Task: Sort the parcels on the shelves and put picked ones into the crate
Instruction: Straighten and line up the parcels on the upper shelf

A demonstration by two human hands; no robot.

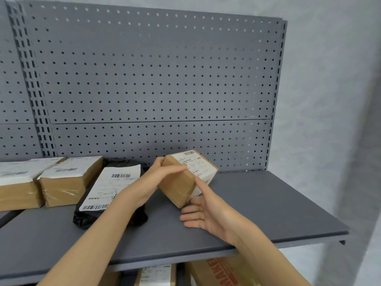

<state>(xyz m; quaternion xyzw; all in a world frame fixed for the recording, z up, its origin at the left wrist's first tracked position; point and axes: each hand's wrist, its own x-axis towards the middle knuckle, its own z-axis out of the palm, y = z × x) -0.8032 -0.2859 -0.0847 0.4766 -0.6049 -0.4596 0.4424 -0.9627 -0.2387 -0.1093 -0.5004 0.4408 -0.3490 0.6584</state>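
A small brown cardboard parcel with a white barcode label is tilted above the grey shelf. My left hand grips its upper left end, thumb over the top edge. My right hand is at the parcel's lower right corner with straight fingers spread under it and the thumb touching its labelled side. To the left on the shelf lies a black plastic mailer with a white label, partly hidden by my left forearm. No crate is in view.
Two taped brown parcels with white labels lie at the shelf's left end. A grey pegboard back panel rises behind. Under the shelf, more parcels and a carton with red print show.
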